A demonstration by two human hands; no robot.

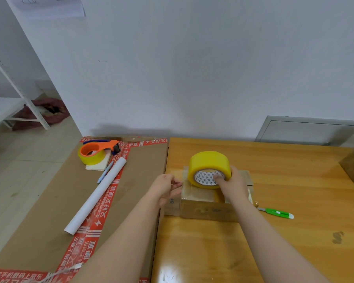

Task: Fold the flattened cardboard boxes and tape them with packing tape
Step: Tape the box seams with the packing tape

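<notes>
Right fingers (220, 178) hooked into the core of the tape roll (208, 164), right hand (235, 184) gripping it, roll standing on edge on top of the cardboard box (204, 211). Left fingers (175, 183) pinched together at the box's top left edge; I couldn't tell if they held the clear tape's end. Box sat folded on the desk (274, 242), green cutter (278, 213) just to its right. I judged this the taping step; next move: draw the roll across the seam, press the tape down, cut
</notes>
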